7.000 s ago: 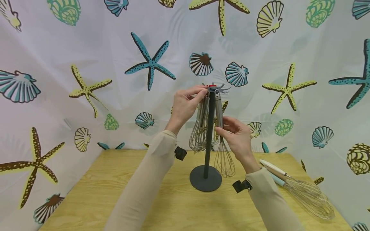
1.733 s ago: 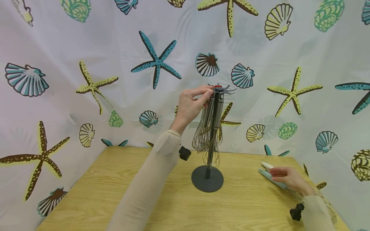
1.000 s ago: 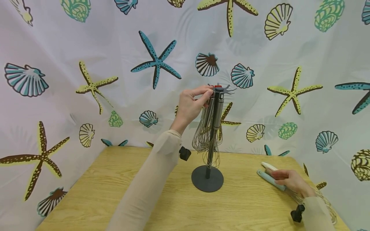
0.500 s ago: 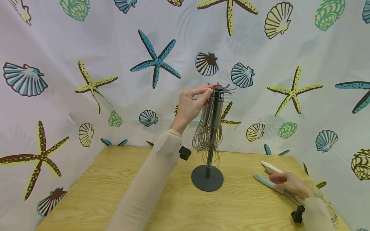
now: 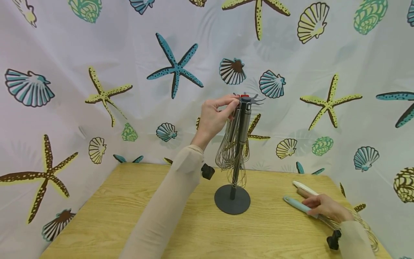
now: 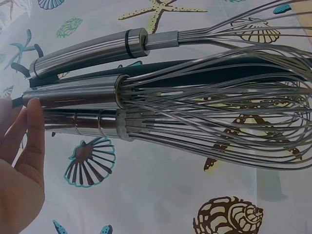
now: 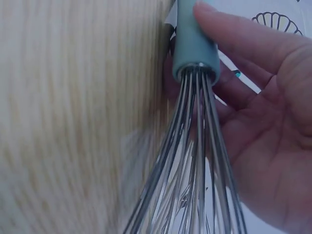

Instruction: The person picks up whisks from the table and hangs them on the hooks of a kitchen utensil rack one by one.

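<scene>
My left hand (image 5: 213,117) pinches at the top of a dark utensil stand (image 5: 233,201), where a steel whisk's handle end meets a hook. In the left wrist view several steel whisks (image 6: 73,95) hang there close together; the fingers are partly cut off by the frame edge. My right hand (image 5: 328,208) holds a light blue-handled whisk (image 5: 295,204) on the table at the right, thumb and fingers on either side of the handle's lower end. In the right wrist view the blue handle (image 7: 195,48) and its wires lie close to the wood.
Next to the blue whisk lie a white-handled whisk (image 5: 304,187) and a brownish handle (image 5: 303,193), partly behind the right hand. The wooden table (image 5: 145,216) ends at a curtain (image 5: 187,118) printed with shells and starfish.
My right hand has left a steel whisk hanging on the stand and moved to the right onto the blue whisk. Its handle has shifted left, away from the others. The left hand stays put.
</scene>
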Action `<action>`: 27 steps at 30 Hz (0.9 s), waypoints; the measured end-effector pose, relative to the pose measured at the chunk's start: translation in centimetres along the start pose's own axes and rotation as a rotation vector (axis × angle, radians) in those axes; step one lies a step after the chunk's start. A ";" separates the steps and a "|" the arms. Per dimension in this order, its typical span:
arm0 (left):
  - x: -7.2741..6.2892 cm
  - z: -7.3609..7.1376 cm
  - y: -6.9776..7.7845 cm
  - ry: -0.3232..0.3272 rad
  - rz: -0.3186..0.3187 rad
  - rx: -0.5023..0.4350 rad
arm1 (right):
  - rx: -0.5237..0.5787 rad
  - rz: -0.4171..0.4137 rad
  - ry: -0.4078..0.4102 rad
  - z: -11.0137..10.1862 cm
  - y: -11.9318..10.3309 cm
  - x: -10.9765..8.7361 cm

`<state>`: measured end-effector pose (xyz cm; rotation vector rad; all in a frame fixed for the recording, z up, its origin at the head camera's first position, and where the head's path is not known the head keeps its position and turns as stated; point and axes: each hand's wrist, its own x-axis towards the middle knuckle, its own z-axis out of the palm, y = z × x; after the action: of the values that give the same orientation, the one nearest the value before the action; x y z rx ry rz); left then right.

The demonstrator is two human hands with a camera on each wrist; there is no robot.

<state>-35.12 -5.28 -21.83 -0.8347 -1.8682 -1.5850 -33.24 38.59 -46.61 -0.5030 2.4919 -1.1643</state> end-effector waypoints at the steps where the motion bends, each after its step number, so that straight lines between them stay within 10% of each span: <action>1: 0.0 0.0 0.0 0.000 -0.001 -0.002 | -0.005 -0.002 -0.001 0.0 0.0 0.0; 12: 0.1 0.4 0.0 -0.007 -0.008 -0.008 | -0.095 0.039 0.061 0.5 -1.2 0.0; 27: -0.8 -0.1 3.0 -0.001 -0.051 0.007 | 0.123 0.066 0.149 0.7 -4.8 0.9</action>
<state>-32.33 -5.12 -20.49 -0.7909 -1.9081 -1.6084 -32.92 34.84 -43.42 -0.3098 2.5182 -1.3637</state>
